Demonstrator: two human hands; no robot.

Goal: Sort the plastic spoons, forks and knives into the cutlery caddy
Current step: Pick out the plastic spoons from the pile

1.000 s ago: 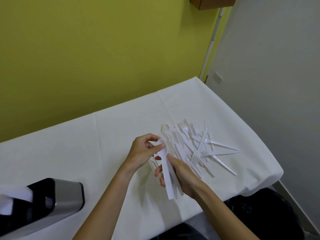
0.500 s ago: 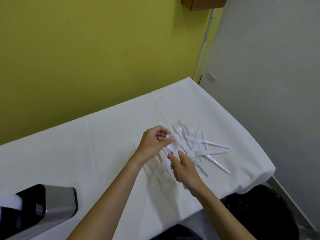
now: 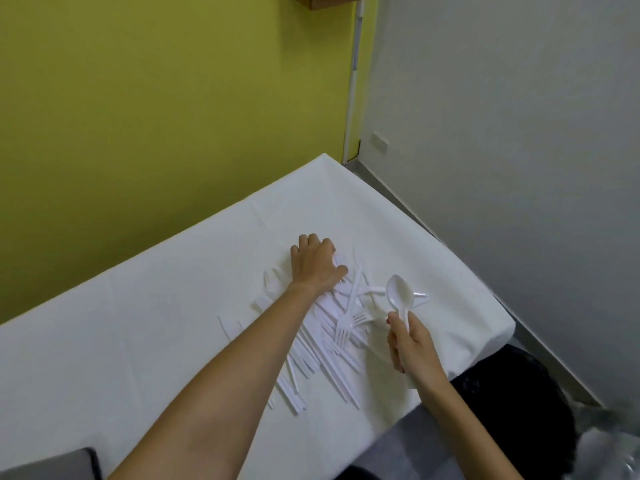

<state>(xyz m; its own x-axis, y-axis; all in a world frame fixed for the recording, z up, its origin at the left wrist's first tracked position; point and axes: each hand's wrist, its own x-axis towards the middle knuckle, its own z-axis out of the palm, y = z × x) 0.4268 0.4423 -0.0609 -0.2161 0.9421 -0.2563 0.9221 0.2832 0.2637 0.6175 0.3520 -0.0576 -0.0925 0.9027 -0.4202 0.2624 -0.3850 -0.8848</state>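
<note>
A pile of white plastic cutlery (image 3: 332, 334) lies spread on the white tablecloth (image 3: 173, 306), with forks, knives and spoons mixed. My right hand (image 3: 410, 344) holds a white spoon (image 3: 400, 296) by its handle, bowl up, above the pile's right side. My left hand (image 3: 317, 263) reaches over the far end of the pile, palm down with fingers curled onto the pieces there; I cannot tell whether it grips any. A grey corner of the cutlery caddy (image 3: 52, 465) shows at the bottom left edge.
The table's right edge (image 3: 485, 306) drops off close to the pile. A yellow wall runs behind the table and a grey wall stands to the right. Something black (image 3: 512, 410) lies on the floor below the table's near right corner.
My hands have come apart. The right hand now holds the spoon alone and has moved right. My left hand let go and reached forward onto the far end of the pile.
</note>
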